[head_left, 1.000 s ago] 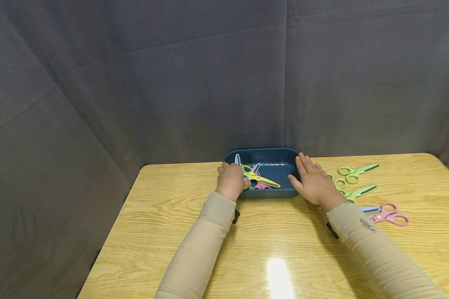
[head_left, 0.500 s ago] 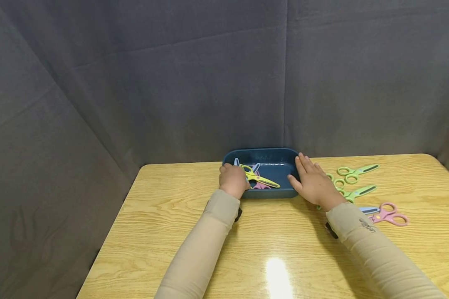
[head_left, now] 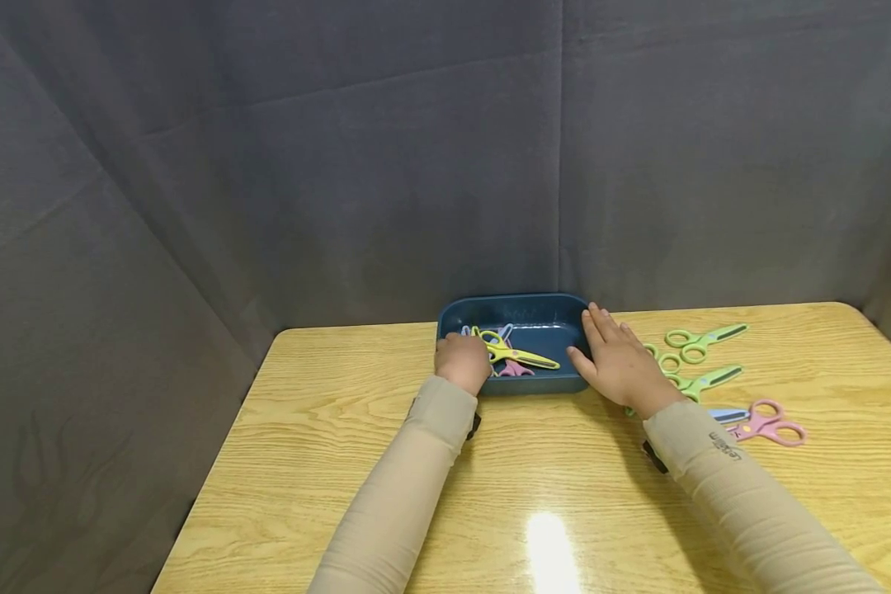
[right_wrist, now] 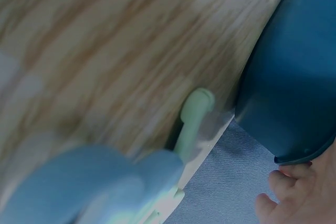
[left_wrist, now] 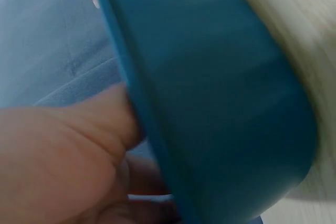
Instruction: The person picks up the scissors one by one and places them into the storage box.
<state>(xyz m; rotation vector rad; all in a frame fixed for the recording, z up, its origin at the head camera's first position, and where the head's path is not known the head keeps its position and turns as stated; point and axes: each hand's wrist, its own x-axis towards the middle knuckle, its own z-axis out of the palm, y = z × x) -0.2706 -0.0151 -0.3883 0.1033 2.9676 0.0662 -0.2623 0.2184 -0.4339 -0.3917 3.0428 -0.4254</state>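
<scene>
A dark blue tray (head_left: 542,384) stands at the back of the table, holding several children's scissors toward its left end. Yellow scissors (head_left: 523,356) lie on top, with pink handles (head_left: 517,370) below. My left hand (head_left: 463,363) reaches over the tray's left rim with curled fingers, gripping light blue scissors (head_left: 465,331) that show only at the tip. The left wrist view has the thumb (left_wrist: 115,116) bent at the rim; what lies under the fingers is hidden. My right hand (head_left: 624,363) rests on the right rim, fingers straight and spread.
Right of the tray lie several green scissors (head_left: 713,338), partly behind the right hand. Pink scissors with a light blue blade (head_left: 768,424) lie nearer, beside the right sleeve. A grey cloth (head_left: 386,190) hangs behind the wooden table (head_left: 327,445).
My left hand has moved lower into the tray's left end, and the light blue blade that stood up has sunk below the rim. The right hand stays at the right rim.
</scene>
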